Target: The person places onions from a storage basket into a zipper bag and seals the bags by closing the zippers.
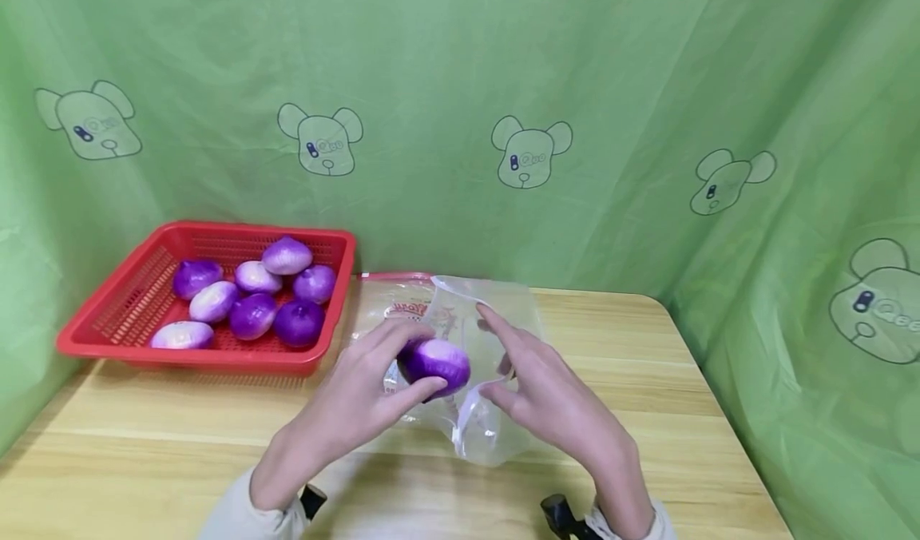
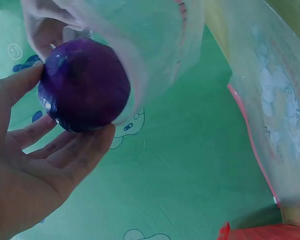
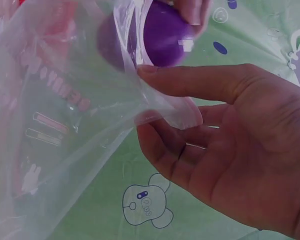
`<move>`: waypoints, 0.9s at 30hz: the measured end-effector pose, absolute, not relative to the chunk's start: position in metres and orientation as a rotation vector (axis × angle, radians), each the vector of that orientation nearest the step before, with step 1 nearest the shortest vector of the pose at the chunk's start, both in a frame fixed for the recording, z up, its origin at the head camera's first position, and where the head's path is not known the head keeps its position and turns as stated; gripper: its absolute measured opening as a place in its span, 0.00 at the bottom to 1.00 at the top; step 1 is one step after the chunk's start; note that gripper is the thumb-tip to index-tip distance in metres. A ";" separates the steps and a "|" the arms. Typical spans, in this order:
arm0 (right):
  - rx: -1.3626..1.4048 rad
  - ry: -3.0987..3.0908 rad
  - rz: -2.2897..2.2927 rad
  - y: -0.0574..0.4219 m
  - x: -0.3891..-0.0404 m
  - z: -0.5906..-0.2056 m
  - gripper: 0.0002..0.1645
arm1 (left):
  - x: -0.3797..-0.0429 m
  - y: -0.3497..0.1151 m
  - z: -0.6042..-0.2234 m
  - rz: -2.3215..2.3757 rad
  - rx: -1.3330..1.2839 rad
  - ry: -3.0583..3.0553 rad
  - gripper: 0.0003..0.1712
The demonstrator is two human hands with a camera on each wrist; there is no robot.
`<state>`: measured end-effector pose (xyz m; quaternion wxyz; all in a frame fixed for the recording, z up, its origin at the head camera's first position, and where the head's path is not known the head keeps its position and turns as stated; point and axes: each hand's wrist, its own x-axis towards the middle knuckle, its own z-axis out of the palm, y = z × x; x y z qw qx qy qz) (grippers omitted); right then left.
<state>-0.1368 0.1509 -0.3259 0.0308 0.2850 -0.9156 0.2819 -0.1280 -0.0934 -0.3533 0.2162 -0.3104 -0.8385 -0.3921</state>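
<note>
A purple-and-white onion (image 1: 447, 362) is held in my left hand (image 1: 355, 392), thumb on the near side and fingers round the far side. In the left wrist view the onion (image 2: 85, 85) sits at the mouth of a frosted zip bag (image 2: 165, 45). My right hand (image 1: 549, 388) pinches the edge of this zip bag (image 1: 492, 440) between thumb and fingers. From the right wrist, the bag's mouth (image 3: 135, 40) stands parted, and part of the onion (image 3: 167, 37) shows through the film. The bag's printed film (image 3: 55, 90) stretches away from the right hand.
A red plastic basket (image 1: 334, 348) holding several purple and white onions (image 1: 251, 316) stands at the left. Another clear bag with a red zip edge (image 1: 395, 276) lies behind the hands on the wooden table (image 1: 611, 348). A green curtain (image 1: 431, 61) encloses the back and sides.
</note>
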 end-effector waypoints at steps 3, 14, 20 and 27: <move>0.890 -2.818 0.885 0.152 -0.134 -0.323 0.58 | -0.130 -0.093 -0.357 -0.993 -0.831 -2.346 0.27; 0.900 -2.790 0.968 0.156 -0.131 -0.315 0.58 | -0.130 -0.092 -0.358 -0.671 -0.731 -2.381 0.32; 0.864 -2.778 0.984 0.160 -0.130 -0.314 0.60 | -0.130 -0.091 -0.359 -0.618 -0.734 -2.419 0.35; 0.800 -2.765 0.965 0.168 -0.131 -0.312 0.58 | -0.130 -0.093 -0.361 -0.562 -0.880 -2.471 0.16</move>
